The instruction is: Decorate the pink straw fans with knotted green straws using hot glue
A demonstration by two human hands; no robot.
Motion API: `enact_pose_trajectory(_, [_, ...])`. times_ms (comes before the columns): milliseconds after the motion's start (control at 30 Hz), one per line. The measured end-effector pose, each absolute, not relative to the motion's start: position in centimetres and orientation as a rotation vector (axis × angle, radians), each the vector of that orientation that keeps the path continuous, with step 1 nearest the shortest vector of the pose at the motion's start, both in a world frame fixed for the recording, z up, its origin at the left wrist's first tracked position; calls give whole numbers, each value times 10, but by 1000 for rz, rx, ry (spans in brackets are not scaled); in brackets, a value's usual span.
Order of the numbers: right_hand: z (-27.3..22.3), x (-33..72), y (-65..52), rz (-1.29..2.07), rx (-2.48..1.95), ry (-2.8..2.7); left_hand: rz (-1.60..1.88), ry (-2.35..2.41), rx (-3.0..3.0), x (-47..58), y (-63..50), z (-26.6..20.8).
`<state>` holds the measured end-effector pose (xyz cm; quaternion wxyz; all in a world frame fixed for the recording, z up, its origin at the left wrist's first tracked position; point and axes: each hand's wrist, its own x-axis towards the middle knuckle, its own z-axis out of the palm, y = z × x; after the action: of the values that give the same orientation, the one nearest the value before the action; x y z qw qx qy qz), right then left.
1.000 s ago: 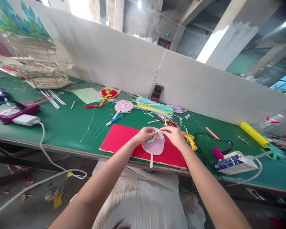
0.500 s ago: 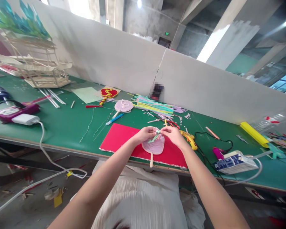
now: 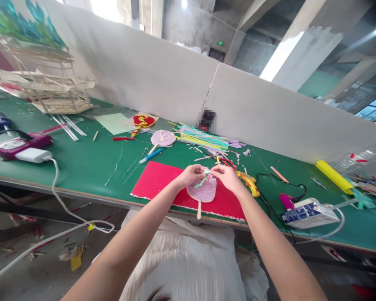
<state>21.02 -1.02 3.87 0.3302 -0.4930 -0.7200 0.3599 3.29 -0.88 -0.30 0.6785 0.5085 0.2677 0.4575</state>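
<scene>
Between my two hands is a small mint-green strip (image 3: 201,183), bent or twisted at its upper end. My left hand (image 3: 192,174) pinches it from the left, and my right hand (image 3: 224,175) has thumb and forefinger closed on its upper end. Below them a lilac fan-shaped piece (image 3: 203,194) with a cream handle (image 3: 199,210) lies on a red board (image 3: 158,177). My hands cover the fan's upper edge. The handle points toward me and reaches the board's near edge.
Behind the board lie a blue pen (image 3: 151,156), a second lilac fan (image 3: 163,138), a red-and-yellow fan (image 3: 143,121) and a bundle of coloured strips (image 3: 203,139). A yellow glue gun (image 3: 250,183) is right of my hands. Farther right stands a blue-and-white carton (image 3: 310,215).
My hands stay almost in place above the fan. The green strip has shifted slightly between my fingertips.
</scene>
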Motion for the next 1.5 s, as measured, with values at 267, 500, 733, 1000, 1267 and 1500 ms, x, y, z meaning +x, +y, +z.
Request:
enact_pose_trajectory(267, [32, 211, -4, 902, -1346, -1914, 1101, 740, 1318, 35, -12, 0])
enact_pose_trajectory(500, [42, 210, -4, 817, -1398, -2052, 1070, 786, 1446, 37, -12, -6])
enact_pose_trajectory(733, [59, 207, -4, 659, -1438, -2323, 1037, 758, 1486, 38, -9, -11])
enact_pose_trajectory(1000, [73, 208, 7, 690, -1393, -2585, 960, 703, 1486, 39, -7, -13])
enact_pose_trajectory(1267, [79, 210, 1, 853, -1364, -2480, 959, 695, 1438, 37, -12, -6])
enact_pose_trajectory(1500, [67, 208, -2, 897, -1302, -2277, 1086, 743, 1321, 34, -9, -6])
